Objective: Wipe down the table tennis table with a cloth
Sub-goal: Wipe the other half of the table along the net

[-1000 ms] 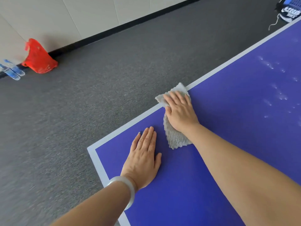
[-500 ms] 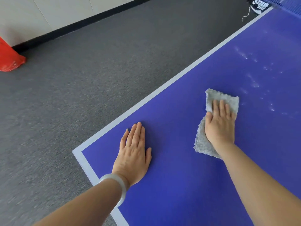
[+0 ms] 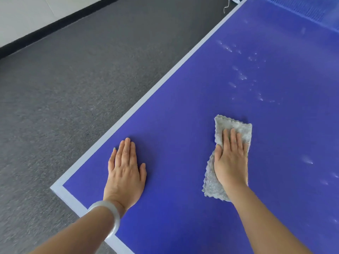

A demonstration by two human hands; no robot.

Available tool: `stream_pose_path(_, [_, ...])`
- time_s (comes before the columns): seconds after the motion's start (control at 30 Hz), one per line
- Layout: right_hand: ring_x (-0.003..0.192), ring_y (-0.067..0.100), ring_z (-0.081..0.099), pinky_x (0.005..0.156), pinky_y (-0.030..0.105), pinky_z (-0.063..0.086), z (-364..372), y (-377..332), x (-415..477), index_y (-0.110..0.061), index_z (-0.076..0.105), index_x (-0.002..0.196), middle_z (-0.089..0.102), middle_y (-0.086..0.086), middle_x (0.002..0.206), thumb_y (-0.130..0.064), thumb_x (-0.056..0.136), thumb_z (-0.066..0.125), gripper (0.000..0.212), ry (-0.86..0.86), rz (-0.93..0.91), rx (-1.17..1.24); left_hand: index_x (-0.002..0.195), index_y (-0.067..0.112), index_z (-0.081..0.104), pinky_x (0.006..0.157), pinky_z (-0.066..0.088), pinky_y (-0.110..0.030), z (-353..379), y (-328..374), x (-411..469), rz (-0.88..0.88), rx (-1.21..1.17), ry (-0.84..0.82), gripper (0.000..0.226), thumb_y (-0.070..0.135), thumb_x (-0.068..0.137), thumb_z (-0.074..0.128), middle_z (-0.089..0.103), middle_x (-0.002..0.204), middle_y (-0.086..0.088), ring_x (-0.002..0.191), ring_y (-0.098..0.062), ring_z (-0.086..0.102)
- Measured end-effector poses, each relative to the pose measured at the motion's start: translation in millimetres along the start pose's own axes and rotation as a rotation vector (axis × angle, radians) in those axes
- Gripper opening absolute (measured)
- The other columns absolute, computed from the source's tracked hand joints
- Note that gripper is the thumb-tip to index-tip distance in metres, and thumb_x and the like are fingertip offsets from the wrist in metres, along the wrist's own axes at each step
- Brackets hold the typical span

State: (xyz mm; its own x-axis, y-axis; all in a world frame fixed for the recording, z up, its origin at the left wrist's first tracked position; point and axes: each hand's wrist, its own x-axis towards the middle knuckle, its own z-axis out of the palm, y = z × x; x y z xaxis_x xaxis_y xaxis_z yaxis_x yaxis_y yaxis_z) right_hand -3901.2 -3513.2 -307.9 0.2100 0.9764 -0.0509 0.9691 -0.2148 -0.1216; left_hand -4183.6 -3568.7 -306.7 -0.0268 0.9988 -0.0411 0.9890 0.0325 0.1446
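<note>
The blue table tennis table point(image 3: 183, 110) with a white border line fills the right and lower part of the head view. A grey textured cloth point(image 3: 236, 127) lies flat on it, right of centre. My right hand point(image 3: 230, 160) presses down on the cloth with straight fingers; the cloth shows beyond the fingertips and beside the wrist. My left hand point(image 3: 125, 171), with a pale bangle on its wrist, rests flat on the bare table near the corner, apart from the cloth. Several pale droplets or smudges point(image 3: 242, 76) dot the surface beyond the cloth.
Grey carpet point(image 3: 73, 88) lies left of the table, ending at a black skirting and white wall point(image 3: 22, 13) at the top left. The blue net point(image 3: 302, 10) crosses the top right. A dark net clamp with a white cord point(image 3: 233, 0) sits at the table's edge.
My right hand has slid the cloth from the table's left edge line rightward onto the blue surface. The view has shifted right; the red object by the wall has left the frame. The left hand stays flat.
</note>
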Motion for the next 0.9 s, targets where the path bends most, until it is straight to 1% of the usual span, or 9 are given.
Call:
stream_pose_path(0.07, [0.154,0.028,0.0,0.124,0.049,0.006,8,-33,-29,-0.01,0.007,0.159,0.003,0.01,0.167,-0.032,0.106,0.017,0.059,0.029,0.053,0.016,0.149,-0.004,0.031,0.122,0.008,-0.043,1,-1,-1,-0.002,-0.008,0.014,0.071,0.041,0.095,0.019,0.026,0.159,-0.017,0.149,-0.029,0.021])
stream_pose_path(0.17, [0.153,0.029,0.008,0.122,0.052,0.015,23,-68,-101,-0.01,0.02,0.158,0.013,0.01,0.166,-0.033,0.105,0.025,0.058,0.021,-0.287,0.057,0.148,-0.005,0.032,0.123,0.008,-0.043,2,0,-1,0.0,-0.038,0.034,0.073,0.042,0.094,0.021,0.026,0.158,-0.018,0.148,-0.031,0.021])
stream_pose_path(0.27, [0.154,0.022,0.011,0.121,0.048,0.017,18,-24,-122,-0.016,0.024,0.157,0.014,0.002,0.166,-0.033,0.106,0.027,0.054,-0.032,-0.547,0.068,0.147,-0.007,0.032,0.122,0.01,-0.046,2,2,-2,-0.005,-0.08,0.046,0.074,0.042,0.093,0.021,0.026,0.158,-0.021,0.148,-0.033,0.022])
stream_pose_path(0.43, [0.153,0.013,-0.008,0.125,0.043,0.007,-1,68,-88,-0.019,0.008,0.159,0.0,-0.002,0.167,-0.035,0.106,0.01,0.055,-0.039,-0.143,-0.014,0.14,-0.015,0.039,0.118,0.019,-0.057,-4,10,-4,0.019,-0.012,0.024,0.063,0.028,0.095,0.03,0.033,0.15,-0.032,0.142,-0.046,0.029])
stream_pose_path(0.57, [0.153,0.018,-0.014,0.125,0.043,-0.003,2,44,-92,-0.015,-0.008,0.157,-0.012,0.004,0.166,-0.034,0.103,0.0,0.058,-0.007,0.126,0.015,0.134,-0.012,0.05,0.115,0.026,-0.059,-6,56,4,0.209,0.014,0.031,0.046,0.004,0.091,0.056,0.042,0.146,-0.029,0.141,-0.045,0.033])
stream_pose_path(0.63, [0.154,0.023,-0.006,0.125,0.045,0.002,7,22,-118,-0.01,0.001,0.158,-0.004,0.008,0.167,-0.035,0.104,0.005,0.06,0.002,0.072,0.022,0.138,-0.008,0.048,0.118,0.024,-0.053,-4,101,9,0.354,-0.04,0.008,0.051,0.007,0.091,0.059,0.039,0.15,-0.024,0.144,-0.039,0.03])
stream_pose_path(0.77, [0.154,0.018,0.01,0.12,0.042,0.014,0,66,-163,-0.014,0.022,0.157,0.013,0.002,0.166,-0.035,0.106,0.026,0.056,-0.089,-0.372,0.003,0.153,0.003,0.025,0.124,0.0,-0.039,15,176,12,0.576,-0.091,-0.04,0.053,0.023,0.105,0.032,0.016,0.162,-0.013,0.152,-0.026,0.007])
stream_pose_path(0.83, [0.154,0.014,0.006,0.121,0.04,0.013,-9,115,-157,-0.016,0.019,0.158,0.011,-0.001,0.167,-0.035,0.105,0.024,0.056,-0.086,-0.282,-0.044,0.155,0.006,0.021,0.124,0.001,-0.039,24,191,8,0.599,-0.078,-0.078,0.055,0.031,0.105,0.018,0.014,0.163,-0.01,0.152,-0.024,0.006])
stream_pose_path(0.9, [0.153,0.011,-0.008,0.124,0.037,0.003,-17,147,-139,-0.019,0.001,0.158,-0.002,-0.003,0.167,-0.034,0.105,0.012,0.056,-0.073,-0.015,-0.052,0.153,0.006,0.026,0.123,0.012,-0.042,30,194,5,0.591,-0.04,-0.063,0.057,0.032,0.104,0.015,0.021,0.161,-0.011,0.151,-0.025,0.015])
